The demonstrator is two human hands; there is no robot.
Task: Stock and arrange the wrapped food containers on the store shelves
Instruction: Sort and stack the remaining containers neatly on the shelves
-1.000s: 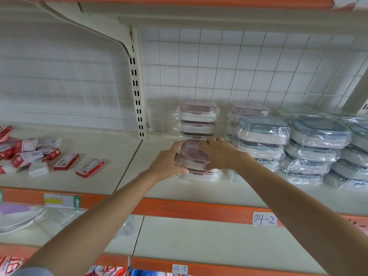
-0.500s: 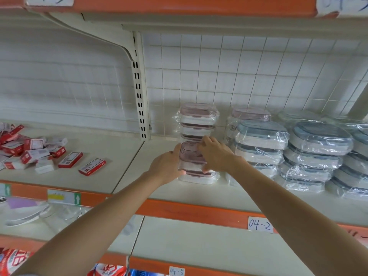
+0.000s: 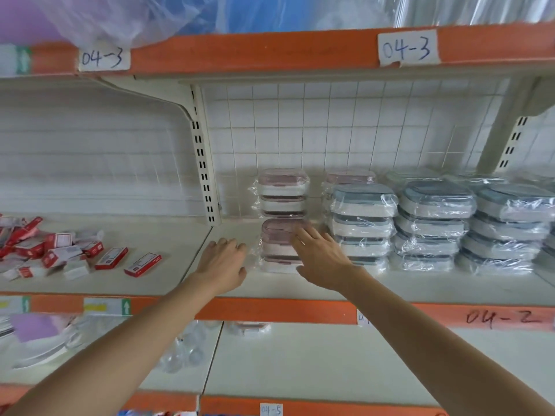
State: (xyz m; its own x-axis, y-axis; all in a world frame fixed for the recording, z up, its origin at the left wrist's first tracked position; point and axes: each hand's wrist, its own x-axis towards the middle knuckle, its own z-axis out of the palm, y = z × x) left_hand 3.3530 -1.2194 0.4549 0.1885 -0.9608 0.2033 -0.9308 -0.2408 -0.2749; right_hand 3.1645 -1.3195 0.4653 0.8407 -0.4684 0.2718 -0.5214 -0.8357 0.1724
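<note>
Nearest to me, my left hand (image 3: 223, 259) hangs just left of the front pink stack (image 3: 280, 246), its grip empty, fingers loosely curled and apart from the wrap. My right hand (image 3: 322, 256) lies flat against the right side of that stack, fingers straight and touching the top container; it presses, gripping nothing. I judge this a squaring-up touch on a stack already set down.

That front stack stands on the shelf (image 3: 300, 283) marked 04-2, two wrapped containers high as far as I can tell. Just behind it the rear pink stack (image 3: 282, 190) rises about three high against the tiled back wall (image 3: 330, 130). To the right the blue-lidded stacks (image 3: 435, 223) run in rows to the edge of view, tidy and close together, with another pink stack (image 3: 350, 177) partly hidden behind them.

So most of this bay looks stocked. What is left, to my eye: the front pink stack sits lower than its neighbours, and bare shelf lies to its left. Loose red boxes (image 3: 111, 258) lie scattered in the next bay.
</note>
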